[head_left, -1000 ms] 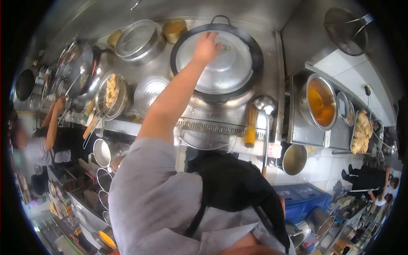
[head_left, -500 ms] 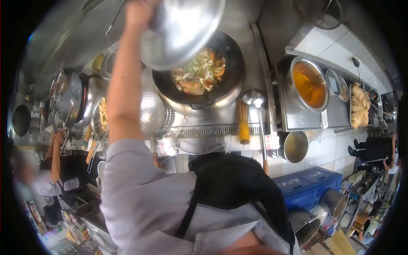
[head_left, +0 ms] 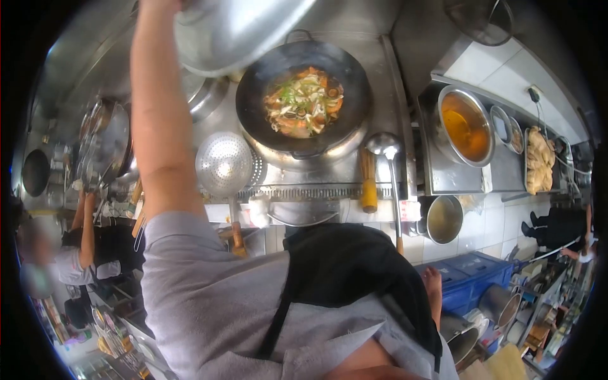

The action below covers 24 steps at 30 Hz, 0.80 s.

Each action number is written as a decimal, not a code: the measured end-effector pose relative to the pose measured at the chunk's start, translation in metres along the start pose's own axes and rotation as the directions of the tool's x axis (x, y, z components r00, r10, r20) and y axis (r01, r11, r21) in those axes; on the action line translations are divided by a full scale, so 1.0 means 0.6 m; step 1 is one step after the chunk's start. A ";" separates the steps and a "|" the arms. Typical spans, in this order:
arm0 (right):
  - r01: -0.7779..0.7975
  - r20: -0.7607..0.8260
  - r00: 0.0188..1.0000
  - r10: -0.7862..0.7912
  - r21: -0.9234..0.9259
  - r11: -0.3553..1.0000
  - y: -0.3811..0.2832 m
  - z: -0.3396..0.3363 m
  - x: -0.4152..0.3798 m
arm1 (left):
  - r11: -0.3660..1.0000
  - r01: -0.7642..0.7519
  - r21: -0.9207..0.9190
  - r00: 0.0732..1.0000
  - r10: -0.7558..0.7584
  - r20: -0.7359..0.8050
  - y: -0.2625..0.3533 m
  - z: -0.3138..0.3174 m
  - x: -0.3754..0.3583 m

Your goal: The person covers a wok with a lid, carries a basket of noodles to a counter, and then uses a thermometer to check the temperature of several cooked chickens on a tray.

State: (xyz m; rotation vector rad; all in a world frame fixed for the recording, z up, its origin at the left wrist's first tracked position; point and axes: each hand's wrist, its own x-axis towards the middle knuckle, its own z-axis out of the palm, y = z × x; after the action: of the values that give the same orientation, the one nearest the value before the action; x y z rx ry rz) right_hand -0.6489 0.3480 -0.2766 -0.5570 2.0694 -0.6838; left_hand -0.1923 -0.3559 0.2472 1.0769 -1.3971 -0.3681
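My left hand (head_left: 159, 5) is at the top edge of the view, partly cut off, closed on a large shiny metal wok lid (head_left: 234, 28). The lid is tilted, up and left of a black wok (head_left: 353, 95) on the stove. In the wok lies a stir-fry (head_left: 304, 102) of pale strips, orange pieces and green bits in some liquid. My right hand (head_left: 432, 277) shows small beside my black apron, low on the right, away from the stove; its fingers are not clear enough to read.
A perforated skimmer (head_left: 223, 163) lies left of the wok; a bamboo brush (head_left: 368, 183) and a ladle (head_left: 384, 144) lie right of it. Further right are a bowl of amber liquid (head_left: 465, 130), a tray of poultry (head_left: 539, 161) and blue bins (head_left: 475, 272). A co-worker (head_left: 73, 253) stands at left.
My left hand has moved the lid left and up, uncovering more of the wok and its far handle. My right hand has come into view beside the apron.
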 end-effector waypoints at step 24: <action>-0.457 -0.111 0.857 0.503 0.290 0.841 -0.073 0.170 -0.309 | 0.897 0.428 0.110 0.811 -0.435 0.392 -0.537 0.316 -0.378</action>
State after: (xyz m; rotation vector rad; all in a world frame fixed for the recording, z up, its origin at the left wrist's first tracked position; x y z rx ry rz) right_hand -0.4594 0.4011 -0.1869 0.1878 2.1263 -0.6972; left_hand -0.2922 -0.4192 -0.1741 1.3890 -1.5071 -0.9643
